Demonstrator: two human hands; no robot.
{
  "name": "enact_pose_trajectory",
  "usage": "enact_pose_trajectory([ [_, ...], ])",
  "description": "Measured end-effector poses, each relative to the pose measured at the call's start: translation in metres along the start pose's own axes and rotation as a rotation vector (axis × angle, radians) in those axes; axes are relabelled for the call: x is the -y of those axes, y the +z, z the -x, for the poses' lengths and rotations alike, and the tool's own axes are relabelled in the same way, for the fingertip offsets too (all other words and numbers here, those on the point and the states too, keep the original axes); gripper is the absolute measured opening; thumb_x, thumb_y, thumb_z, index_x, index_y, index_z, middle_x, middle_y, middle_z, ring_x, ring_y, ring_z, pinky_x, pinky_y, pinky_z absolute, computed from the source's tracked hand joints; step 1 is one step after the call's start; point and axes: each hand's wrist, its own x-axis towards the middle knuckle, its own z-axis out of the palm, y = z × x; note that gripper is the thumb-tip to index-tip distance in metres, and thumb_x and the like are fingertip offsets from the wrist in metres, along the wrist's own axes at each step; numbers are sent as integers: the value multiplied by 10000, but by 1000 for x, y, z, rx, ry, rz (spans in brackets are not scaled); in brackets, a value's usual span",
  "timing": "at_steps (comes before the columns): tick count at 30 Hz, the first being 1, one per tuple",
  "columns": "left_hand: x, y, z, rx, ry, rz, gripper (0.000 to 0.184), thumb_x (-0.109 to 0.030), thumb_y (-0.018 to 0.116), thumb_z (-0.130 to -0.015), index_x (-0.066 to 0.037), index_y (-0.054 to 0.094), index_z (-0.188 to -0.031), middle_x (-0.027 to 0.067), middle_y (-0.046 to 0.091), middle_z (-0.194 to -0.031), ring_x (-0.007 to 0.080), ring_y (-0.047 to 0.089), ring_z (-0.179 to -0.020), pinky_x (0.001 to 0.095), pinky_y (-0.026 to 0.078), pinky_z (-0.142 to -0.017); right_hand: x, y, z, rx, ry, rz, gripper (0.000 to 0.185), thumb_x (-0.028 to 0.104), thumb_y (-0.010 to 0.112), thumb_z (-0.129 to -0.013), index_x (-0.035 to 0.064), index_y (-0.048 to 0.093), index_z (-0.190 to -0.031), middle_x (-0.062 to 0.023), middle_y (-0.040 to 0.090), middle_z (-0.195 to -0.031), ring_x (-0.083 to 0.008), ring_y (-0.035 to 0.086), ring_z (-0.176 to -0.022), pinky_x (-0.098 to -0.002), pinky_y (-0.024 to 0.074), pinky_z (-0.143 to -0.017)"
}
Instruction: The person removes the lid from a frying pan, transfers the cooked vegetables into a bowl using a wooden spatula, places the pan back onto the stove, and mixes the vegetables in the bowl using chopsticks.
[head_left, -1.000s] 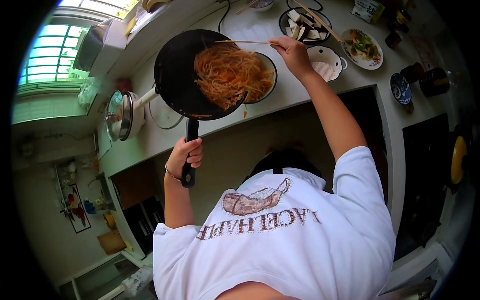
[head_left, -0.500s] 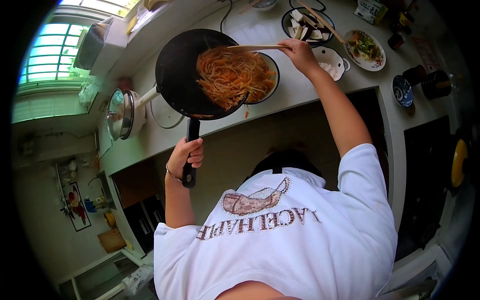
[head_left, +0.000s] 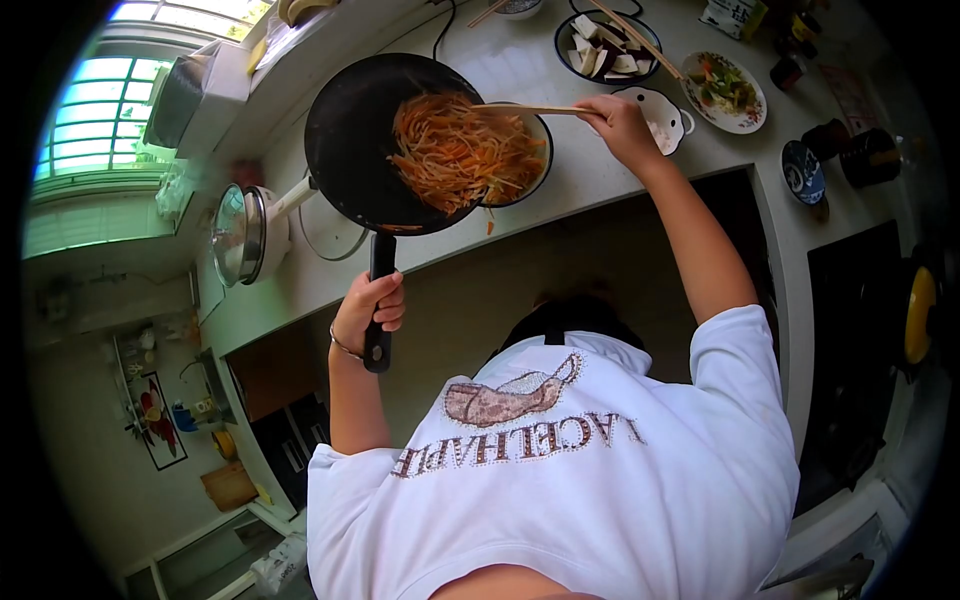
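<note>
Gripping the long black handle [head_left: 382,256] of a round black frying pan [head_left: 345,145], the left hand [head_left: 372,302] is closed firmly. The right hand [head_left: 622,132] pinches a slim, pale wooden utensil [head_left: 540,109], its far end at the orange shredded food [head_left: 440,150]. That heap spans the pan's right side and a dark-rimmed round bowl [head_left: 547,150] on the pale desk [head_left: 592,182]; whether pan and bowl touch cannot be told. Just beyond the right hand sit 2 bowls: a white, scalloped-edged bowl [head_left: 683,108] and a dark-rimmed bowl of white-and-purple chunks [head_left: 561,50]. Farther right lies a floral-rimmed white plate [head_left: 757,118].
</note>
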Motion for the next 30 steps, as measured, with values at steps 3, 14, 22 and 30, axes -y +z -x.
enact_pose_trajectory([
  [3,-1,2,0,-6,-2,0,219,-157,545,-871,-116,402,-710,-65,335,-533,16,310,-391,183,273,-343,-1,-5,9,6,11,12,141,94,601,-790,12,633,-900,-139,625,-816,-284,602,-755,-333,473,-666],
  [14,2,1,-3,-32,14,-22,215,-160,545,-868,-113,407,-711,-66,335,-536,17,309,-392,184,283,-349,1,-19,27,12,-112,109,116,77,602,-781,16,632,-875,-132,624,-832,-297,596,-784,-351,475,-697],
  [22,-1,4,-2,-51,9,-62,250,-166,548,-863,-119,391,-675,-61,343,-528,25,319,-388,193,287,-348,37,-21,16,-101,-347,189,146,26,600,-736,27,632,-878,-120,628,-851,-293,589,-808,-363,475,-724],
  [30,-3,9,1,-76,10,-116,238,-159,542,-863,-112,396,-681,-56,346,-525,28,320,-382,194,280,-341,48,19,1,-9,-436,397,243,-18,571,-709,56,643,-928,-82,627,-916,-260,586,-837,-352,484,-740],
])
